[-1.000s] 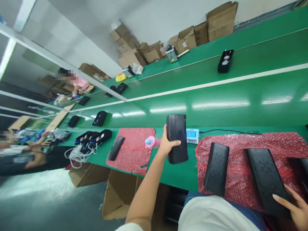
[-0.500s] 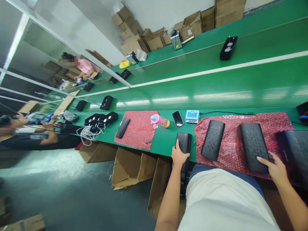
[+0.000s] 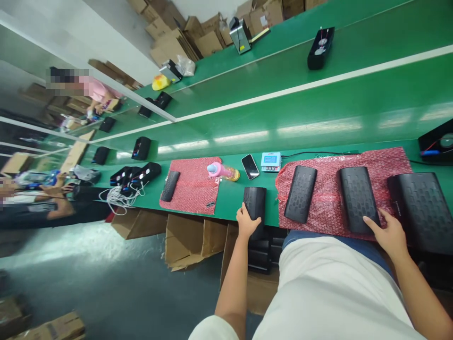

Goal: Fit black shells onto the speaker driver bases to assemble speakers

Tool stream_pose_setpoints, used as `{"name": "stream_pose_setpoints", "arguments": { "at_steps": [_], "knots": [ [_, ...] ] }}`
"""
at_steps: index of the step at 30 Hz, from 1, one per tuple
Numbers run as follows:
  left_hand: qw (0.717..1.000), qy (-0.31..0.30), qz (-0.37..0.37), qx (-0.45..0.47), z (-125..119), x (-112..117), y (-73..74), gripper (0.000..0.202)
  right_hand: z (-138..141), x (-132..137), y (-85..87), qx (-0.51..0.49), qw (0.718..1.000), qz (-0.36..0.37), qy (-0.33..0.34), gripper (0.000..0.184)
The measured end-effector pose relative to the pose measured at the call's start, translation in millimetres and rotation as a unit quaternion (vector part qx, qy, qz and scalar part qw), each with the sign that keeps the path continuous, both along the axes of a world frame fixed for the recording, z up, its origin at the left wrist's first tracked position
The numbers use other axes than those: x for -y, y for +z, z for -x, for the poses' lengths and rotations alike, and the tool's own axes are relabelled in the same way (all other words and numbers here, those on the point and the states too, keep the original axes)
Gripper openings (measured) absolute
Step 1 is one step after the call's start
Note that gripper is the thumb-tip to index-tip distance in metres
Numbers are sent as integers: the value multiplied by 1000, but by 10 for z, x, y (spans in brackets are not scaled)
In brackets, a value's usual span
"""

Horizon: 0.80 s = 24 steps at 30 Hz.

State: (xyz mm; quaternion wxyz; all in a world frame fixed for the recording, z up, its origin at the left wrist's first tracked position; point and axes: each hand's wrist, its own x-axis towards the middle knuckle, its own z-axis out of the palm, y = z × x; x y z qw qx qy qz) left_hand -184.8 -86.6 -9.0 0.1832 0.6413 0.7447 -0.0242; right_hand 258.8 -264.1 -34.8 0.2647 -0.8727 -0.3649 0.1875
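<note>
Far left: co-workers' arms (image 3: pixel 53 208) busy at the bench edge, black housings with a tangle of white wires (image 3: pixel 118 198) bunched beside them. Next along, a small red bubble-wrap mat (image 3: pixel 193 189) with one black grille panel (image 3: pixel 170 185) at its left edge, likely padding to spare the finish from scratches. Then a pink bottle (image 3: pixel 216 170) on its side, a phone (image 3: pixel 249 166) face up, a small blue-and-white meter (image 3: pixel 271 161) with its cable running off right, all parked at the back of the green bench (image 3: pixel 233 196), out of the working strip.

Now the left hand (image 3: pixel 247 223): curled over the near end of a black speaker shell (image 3: pixel 255 205), thumb on top, fingers hidden beneath the edge, so gripping it by the look of things. Shell lying flat on bare green, near end overhanging the bench edge, directly ahead of the hand, just left of the big red bubble-wrap sheet (image 3: pixel 318 163).

On that sheet, three more black shells side by side, textured faces up: first shell (image 3: pixel 300 193) untouched, middle shell (image 3: pixel 357 198) under the right hand (image 3: pixel 387 233), fingers spread flat, index and thumb pressing its near corner, not wrapped around it. Largest shell (image 3: pixel 423 208) just right of that hand.

Beyond, the conveyor (image 3: pixel 318 108) carrying open housings.
</note>
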Motion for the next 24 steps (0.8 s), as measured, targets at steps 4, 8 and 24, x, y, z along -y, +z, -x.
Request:
{"name": "stream_pose_setpoints", "arguments": {
  "at_steps": [4,8,24],
  "knots": [
    [1000,0,4,5,63,-37,-36,98,-234,22,369,55,998,-25,32,68],
    [1000,5,-11,8,11,-29,-56,96,-674,28,632,148,987,-67,8,58],
    [999,36,-14,-17,-116,-130,-52,98,-1340,283,192,-176,979,54,-87,63]
  ]
}}
